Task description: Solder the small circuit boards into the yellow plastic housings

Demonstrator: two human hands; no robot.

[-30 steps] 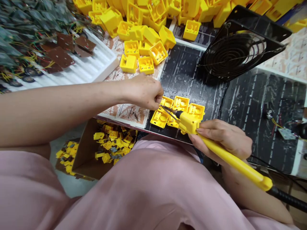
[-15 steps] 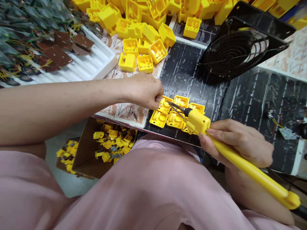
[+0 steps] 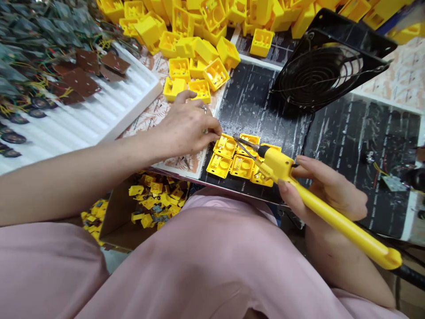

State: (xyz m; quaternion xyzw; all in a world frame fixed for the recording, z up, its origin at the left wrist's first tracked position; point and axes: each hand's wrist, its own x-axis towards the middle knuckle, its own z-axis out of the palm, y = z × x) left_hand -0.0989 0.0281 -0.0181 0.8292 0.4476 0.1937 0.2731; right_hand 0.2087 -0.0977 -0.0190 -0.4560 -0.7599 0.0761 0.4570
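My right hand (image 3: 332, 188) grips a yellow soldering gun (image 3: 345, 226), thumb and fingers around its body. The dark metal tip and a thin tube beside it point left, over the yellow plastic cases. Several of these open cases (image 3: 242, 165) lie in two rows on the black mat, metal contacts and a round grille inside each. At the left edge of the upper left case (image 3: 225, 145), my left hand (image 3: 194, 126) has thumb and forefinger pinched together; whatever sits between them is too small to make out. A ring is on one of its fingers.
A black fan (image 3: 318, 75) stands at the back right of the black mat (image 3: 255, 93). Yellow housings (image 3: 199, 48) are heaped at the back. Wired circuit boards lie on a white foam tray (image 3: 133, 102). Below the table edge, a cardboard box (image 3: 116, 221) holds yellow parts.
My left hand has turned and lowered its wrist, its other fingers spreading while the fingertips stay by the upper left case. The soldering gun has shifted only slightly, its rear end moving up and left.
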